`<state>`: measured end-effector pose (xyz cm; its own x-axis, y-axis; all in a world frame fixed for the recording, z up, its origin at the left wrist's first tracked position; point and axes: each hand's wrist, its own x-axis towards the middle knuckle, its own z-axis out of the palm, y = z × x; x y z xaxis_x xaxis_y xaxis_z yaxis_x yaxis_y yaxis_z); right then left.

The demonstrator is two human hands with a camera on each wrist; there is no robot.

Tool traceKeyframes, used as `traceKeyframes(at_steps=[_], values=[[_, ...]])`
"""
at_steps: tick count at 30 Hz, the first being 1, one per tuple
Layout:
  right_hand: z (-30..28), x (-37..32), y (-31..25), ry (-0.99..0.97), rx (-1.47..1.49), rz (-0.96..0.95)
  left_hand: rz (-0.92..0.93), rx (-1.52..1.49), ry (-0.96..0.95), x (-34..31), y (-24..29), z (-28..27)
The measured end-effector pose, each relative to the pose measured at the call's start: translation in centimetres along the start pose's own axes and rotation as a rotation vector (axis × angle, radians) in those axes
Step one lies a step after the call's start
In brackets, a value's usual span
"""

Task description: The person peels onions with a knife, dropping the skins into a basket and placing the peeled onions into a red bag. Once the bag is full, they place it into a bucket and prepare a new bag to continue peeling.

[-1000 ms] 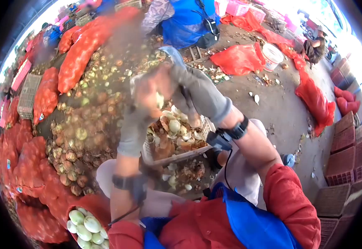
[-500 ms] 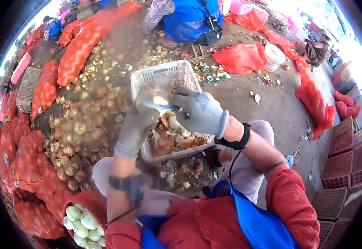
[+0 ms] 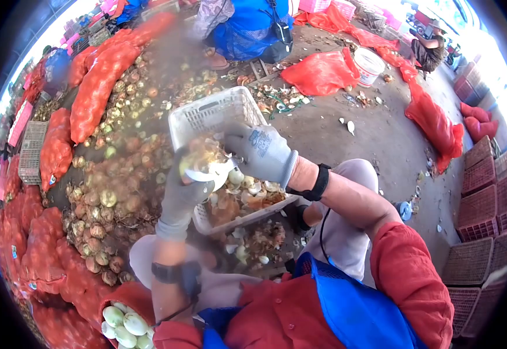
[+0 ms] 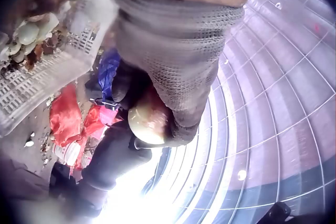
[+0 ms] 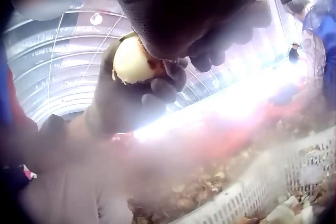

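Observation:
Gloved in grey, my left hand (image 3: 180, 195) holds a partly peeled onion (image 3: 198, 152) above a white plastic crate (image 3: 175, 125). Pale flesh of the onion (image 5: 130, 62) faces the right wrist camera, with brown skin beside it. My right hand (image 3: 260, 150), also gloved, is right against the onion with its fingers curled round a knife. Most of the knife is hidden; a thin metal edge (image 4: 139, 144) shows beside the onion in the left wrist view. Onion skins and pale pieces (image 3: 247, 183) lie in the crate below both hands.
Loose unpeeled onions (image 3: 99, 232) are heaped on the ground at left, beside full red mesh sacks (image 3: 41, 238). Peeled onions (image 3: 128, 326) fill a red container at lower left. A white bucket (image 3: 368, 67) stands ahead; stacked crates (image 3: 477, 212) line the right.
A second ago both hands were blurred and higher over the crate, the blade pointing up. Half a second ago the blade lay across the onion; now the hands sit slightly lower and more onion shows.

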<state>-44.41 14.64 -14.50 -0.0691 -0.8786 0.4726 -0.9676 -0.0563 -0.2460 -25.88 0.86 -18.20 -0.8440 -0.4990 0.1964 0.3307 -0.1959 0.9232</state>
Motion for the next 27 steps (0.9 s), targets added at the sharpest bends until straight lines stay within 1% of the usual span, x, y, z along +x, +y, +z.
traceKeyframes(at_steps=[1,2,4,5,6,7,9,10,11,13,14,15,16,17,18,19,20,21,22,23,25,26,27], values=[[0.2,0.0,-0.4,-0.035,-0.001,0.015,-0.001,-0.002,0.007,0.3,-0.5,-0.5],[0.4,0.0,-0.9,0.005,-0.028,-0.029,0.169,0.27,-0.107,0.9,-0.6,-0.6],[0.6,0.0,-1.5,0.003,-0.032,-0.005,0.265,0.592,-0.145,0.6,-0.7,-1.2],[0.7,0.0,-1.5,0.017,-0.053,0.02,0.243,0.602,-0.14,0.5,-0.6,-1.0],[1.1,0.1,-0.8,0.062,-0.016,-0.006,0.21,0.596,-0.14,0.5,-0.1,-0.4],[2.0,0.2,0.4,0.068,-0.017,0.011,0.03,0.145,0.002,-0.3,0.2,0.9],[3.5,0.2,3.0,-0.001,0.069,0.031,0.03,0.153,-0.034,0.0,0.7,1.1],[4.1,-0.2,3.8,-0.044,0.047,0.077,-0.027,0.15,0.005,-0.5,0.5,0.5],[4.3,-0.2,4.2,-0.036,0.052,0.107,-0.084,0.144,0.044,-1.0,0.4,0.0],[4.5,-1.0,4.7,-0.109,0.119,0.131,-0.151,0.143,0.029,-1.3,0.1,-0.4],[3.2,-1.0,3.7,-0.192,0.124,0.179,-0.156,0.1,-0.002,-1.2,0.7,0.4],[2.3,-0.9,2.8,-0.196,0.128,0.19,-0.13,0.12,0.005,-1.5,1.8,1.5],[1.6,-0.6,1.8,-0.274,0.226,0.302,-0.175,0.125,-0.015,-1.9,1.7,0.8],[1.2,-0.5,1.3,-0.345,0.317,0.412,-0.188,0.211,-0.031,-1.8,1.1,0.0],[1.4,-0.7,1.6,-0.454,0.617,0.495,-0.201,0.297,-0.048,-1.5,0.6,-0.6],[1.7,-0.8,1.9,-0.555,0.924,0.568,-0.151,0.12,-0.099,-1.8,0.0,-0.8],[0.9,-1.6,2.2,-0.554,1.074,0.425,-0.113,-0.062,-0.158,-2.1,-0.5,-0.8],[-0.1,-1.4,1.2,-0.562,1.204,0.576,-0.101,-0.051,-0.154,-1.8,-0.5,-0.5],[-1.2,-1.3,0.2,-0.549,1.329,0.736,-0.062,-0.107,-0.055,-1.4,-0.5,-0.4],[-0.8,-1.1,0.4,-0.566,1.321,0.71,-0.018,-0.165,0.046,-1.1,-0.5,-0.7],[0.2,-0.9,1.4,-0.153,0.622,0.494,0.06,0.244,0.131,-0.7,-0.7,-2.1],[-0.7,-0.6,0.7,-0.127,0.596,0.499,0.101,0.015,0.12,-0.4,-0.9,-1.6],[-0.7,-0.6,-0.1,-0.14,0.593,0.47,0.141,-0.086,0.084,-0.1,-1.4,-2.0]])
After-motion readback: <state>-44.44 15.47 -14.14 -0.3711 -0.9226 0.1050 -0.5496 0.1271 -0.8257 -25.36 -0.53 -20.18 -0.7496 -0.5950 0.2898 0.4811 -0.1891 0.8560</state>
